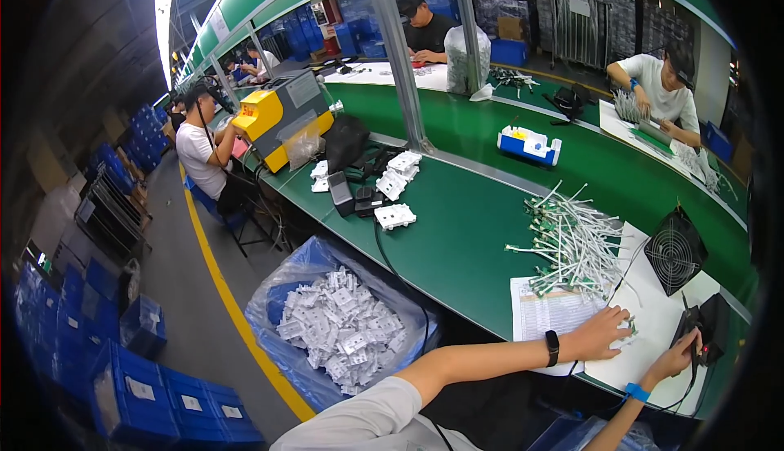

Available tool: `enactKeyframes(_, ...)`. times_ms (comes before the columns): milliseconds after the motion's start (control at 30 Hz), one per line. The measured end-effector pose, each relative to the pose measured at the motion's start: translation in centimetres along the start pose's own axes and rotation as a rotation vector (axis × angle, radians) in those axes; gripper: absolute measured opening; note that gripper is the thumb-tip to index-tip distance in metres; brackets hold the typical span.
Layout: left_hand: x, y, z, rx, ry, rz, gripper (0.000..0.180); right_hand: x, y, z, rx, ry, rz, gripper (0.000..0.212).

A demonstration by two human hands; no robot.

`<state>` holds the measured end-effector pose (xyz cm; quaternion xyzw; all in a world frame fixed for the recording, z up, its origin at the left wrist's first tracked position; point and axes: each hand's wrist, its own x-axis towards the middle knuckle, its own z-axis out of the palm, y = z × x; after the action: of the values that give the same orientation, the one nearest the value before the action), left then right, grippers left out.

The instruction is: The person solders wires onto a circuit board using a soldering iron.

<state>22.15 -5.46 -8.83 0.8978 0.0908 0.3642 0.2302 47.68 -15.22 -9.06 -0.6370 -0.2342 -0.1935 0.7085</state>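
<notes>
Open to pass across the bare middle of the green counter (478, 221), between white plastic housings (395, 216) and a cable heap (576, 243). Blocked beyond the left hand (600, 334) by that heap, farther right by a black fan (676, 248). Probably tight past the right hand (676, 359), beside dark equipment (716, 322) hard to make out near the rim.

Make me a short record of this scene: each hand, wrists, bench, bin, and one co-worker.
left hand: reaching over a white sheet, fingertips at a small part; grip unclear
right hand: beside a black device; grip unclear
wrists: left, black band; right, blue band
bench: green; pile of white wires, printed page, black fan
bin: plastic-lined, heaped with white plastic parts
co-worker: upper right, white shirt, handling wires
</notes>
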Motion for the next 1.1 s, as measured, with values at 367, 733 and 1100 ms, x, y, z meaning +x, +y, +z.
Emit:
enactKeyframes(367,0.1,0.0,1.2,0.180,-0.117,0.043,0.058,-0.6,-1.1,-0.1,-0.029,-0.020,0.010,0.030)
enactKeyframes(733,0.5,-0.5,1.6,0.018,-0.085,-0.034,0.054,-0.3,-1.7,-1.2,0.052,-0.030,0.049,0.015)
enactKeyframes(1100,1.4,0.4,-1.7,0.191,-0.111,-0.031,0.044,-3.1,-6.5,0.6,0.278,-0.248,0.075,0.010)
